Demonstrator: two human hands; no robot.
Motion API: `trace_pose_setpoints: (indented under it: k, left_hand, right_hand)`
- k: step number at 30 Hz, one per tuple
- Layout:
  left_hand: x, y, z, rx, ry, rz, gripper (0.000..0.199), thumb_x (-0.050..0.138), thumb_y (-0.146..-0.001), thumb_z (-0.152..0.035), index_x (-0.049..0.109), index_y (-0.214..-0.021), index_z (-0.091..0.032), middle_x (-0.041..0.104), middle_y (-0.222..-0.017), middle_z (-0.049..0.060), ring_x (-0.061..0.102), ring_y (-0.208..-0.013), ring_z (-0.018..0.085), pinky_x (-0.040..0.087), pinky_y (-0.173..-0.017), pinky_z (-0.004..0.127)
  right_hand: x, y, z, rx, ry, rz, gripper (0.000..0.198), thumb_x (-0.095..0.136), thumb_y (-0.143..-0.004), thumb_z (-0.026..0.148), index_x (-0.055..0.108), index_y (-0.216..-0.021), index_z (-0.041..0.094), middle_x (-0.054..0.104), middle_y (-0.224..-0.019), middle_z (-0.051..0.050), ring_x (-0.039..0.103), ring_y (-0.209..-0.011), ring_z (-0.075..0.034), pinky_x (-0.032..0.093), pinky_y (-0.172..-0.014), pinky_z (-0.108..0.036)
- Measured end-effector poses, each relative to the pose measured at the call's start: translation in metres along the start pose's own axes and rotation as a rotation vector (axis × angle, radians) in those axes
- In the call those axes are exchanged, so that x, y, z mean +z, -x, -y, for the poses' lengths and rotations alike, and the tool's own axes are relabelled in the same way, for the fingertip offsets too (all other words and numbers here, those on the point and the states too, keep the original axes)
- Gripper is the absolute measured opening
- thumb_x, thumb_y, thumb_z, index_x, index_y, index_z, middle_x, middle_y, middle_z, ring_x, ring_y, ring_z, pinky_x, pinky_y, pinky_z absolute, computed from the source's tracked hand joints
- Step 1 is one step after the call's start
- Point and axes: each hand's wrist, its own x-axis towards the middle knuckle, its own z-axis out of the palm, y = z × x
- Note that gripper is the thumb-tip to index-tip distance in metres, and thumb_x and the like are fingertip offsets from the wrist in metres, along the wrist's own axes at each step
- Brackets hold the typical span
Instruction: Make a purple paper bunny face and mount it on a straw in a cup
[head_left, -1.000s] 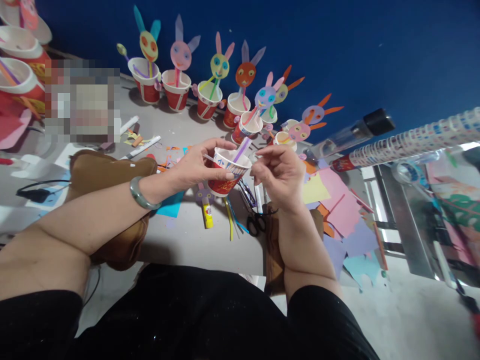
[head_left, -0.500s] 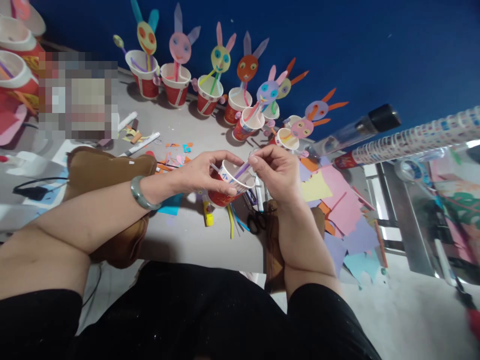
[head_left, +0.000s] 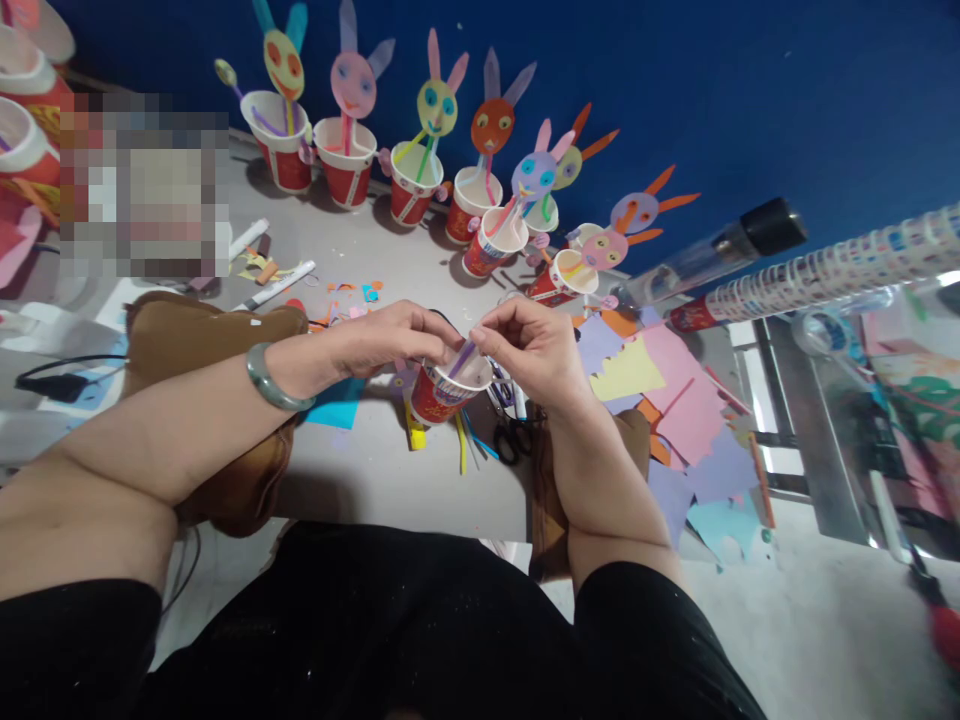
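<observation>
A red-and-white paper cup point(head_left: 442, 395) with a blue pattern near its rim is in front of me, tilted a little. A purple straw point(head_left: 461, 360) slants up out of its mouth. My right hand point(head_left: 529, 345) is closed in a pinch on the straw's upper end, over the cup's right side. From the left, my left hand point(head_left: 397, 338) reaches over the rim, thumb and fingertips together against the straw. Its other fingers are partly hidden. A yellow tube-like item point(head_left: 416, 432), thin strips point(head_left: 462, 445) and black-handled scissors point(head_left: 514, 440) lie close by.
Several cups with paper rabbit faces, such as the pink one point(head_left: 354, 85), line the blue wall. Stacked cups point(head_left: 825, 270) lie at right, beside coloured paper sheets point(head_left: 682, 385). Brown cushions point(head_left: 214, 340) sit under my forearms. Markers point(head_left: 277, 287) and paper scraps lie at left.
My left hand has shifted its thumb from the cup's outside up to the straw at the rim. The cup has moved slightly lower and left. My right hand has moved left with the straw.
</observation>
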Motion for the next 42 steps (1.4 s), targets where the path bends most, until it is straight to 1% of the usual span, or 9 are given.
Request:
trace_pose_setpoints:
  k: [7,14,18,21,24,27,29,35,42]
  left_hand:
    - [0.001,-0.001,0.005,0.05,-0.012,0.039,0.017,0.08,-0.064,-0.024,0.081,-0.079,-0.017,0.071,-0.071,0.0,0.06,-0.067,0.011,0.045,-0.066,0.025]
    - [0.004,-0.003,0.01,0.094,0.002,-0.001,0.015,0.081,-0.065,-0.025,0.078,-0.076,-0.016,0.073,-0.074,0.0,0.061,-0.07,0.011,0.046,-0.07,0.025]
    - [0.002,-0.004,0.011,0.062,-0.018,-0.031,0.02,0.082,-0.07,-0.033,0.074,-0.076,-0.016,0.065,-0.065,-0.001,0.054,-0.059,0.008,0.039,-0.057,0.023]
    - [0.0,-0.005,0.012,0.062,-0.008,-0.077,0.023,0.083,-0.071,-0.036,0.069,-0.073,-0.017,0.059,-0.06,-0.004,0.051,-0.055,0.008,0.035,-0.052,0.022]
    - [0.0,-0.007,0.012,0.114,0.027,-0.14,0.021,0.083,-0.07,-0.032,0.068,-0.071,-0.017,0.059,-0.062,-0.004,0.052,-0.057,0.008,0.037,-0.054,0.022]
    - [0.002,-0.008,0.013,0.143,0.07,-0.189,0.02,0.084,-0.071,-0.03,0.069,-0.073,-0.017,0.062,-0.067,-0.003,0.055,-0.061,0.008,0.04,-0.058,0.023]
    - [0.003,-0.009,0.013,0.142,0.105,-0.21,0.017,0.084,-0.073,-0.027,0.071,-0.076,-0.016,0.065,-0.069,-0.002,0.057,-0.064,0.009,0.043,-0.061,0.023]
    - [0.004,-0.008,0.016,0.117,0.109,-0.218,0.008,0.079,-0.079,-0.023,0.073,-0.079,-0.018,0.065,-0.066,-0.001,0.056,-0.06,0.009,0.045,-0.058,0.023]
    - [0.002,-0.01,0.018,0.158,0.149,-0.19,0.013,0.084,-0.076,-0.023,0.072,-0.078,-0.017,0.067,-0.071,-0.001,0.059,-0.064,0.009,0.045,-0.062,0.023]
  right_hand:
    - [0.005,0.003,0.002,-0.017,0.042,0.031,0.045,0.086,-0.076,0.06,0.066,-0.076,0.02,0.062,-0.065,0.004,0.048,-0.055,-0.008,0.038,-0.051,-0.024]
    - [0.012,0.003,-0.004,0.004,0.028,0.023,0.051,0.082,-0.076,0.069,0.067,-0.081,0.021,0.064,-0.068,0.003,0.053,-0.058,-0.01,0.042,-0.053,-0.026]
    - [-0.013,-0.001,0.0,-0.026,0.072,0.006,0.058,0.075,-0.079,0.075,0.07,-0.102,0.023,0.065,-0.07,0.003,0.054,-0.055,-0.01,0.043,-0.052,-0.027]
    - [-0.052,-0.002,0.001,-0.041,0.329,-0.152,0.048,0.074,-0.085,0.068,0.071,-0.107,0.025,0.068,-0.073,0.001,0.06,-0.061,-0.013,0.045,-0.056,-0.029]
    - [-0.086,0.001,-0.008,0.14,0.816,-0.196,0.03,0.074,-0.088,0.052,0.073,-0.097,0.023,0.074,-0.081,-0.003,0.068,-0.075,-0.021,0.051,-0.07,-0.035]
    - [-0.097,0.009,-0.023,0.47,1.248,-0.047,0.026,0.07,-0.089,0.044,0.075,-0.097,0.021,0.078,-0.094,-0.01,0.072,-0.093,-0.03,0.051,-0.081,-0.041]
    - [-0.094,0.016,-0.034,0.627,1.396,0.06,0.031,0.066,-0.092,0.045,0.075,-0.105,0.019,0.079,-0.104,-0.015,0.072,-0.101,-0.034,0.05,-0.083,-0.042]
    - [-0.081,0.026,-0.058,0.756,1.395,0.085,0.045,0.058,-0.094,0.051,0.069,-0.121,0.016,0.077,-0.116,-0.021,0.073,-0.109,-0.035,0.049,-0.084,-0.04]
    - [-0.08,0.029,-0.059,0.711,1.343,-0.125,0.045,0.06,-0.09,0.047,0.068,-0.122,0.017,0.077,-0.119,-0.02,0.071,-0.113,-0.038,0.049,-0.087,-0.043]
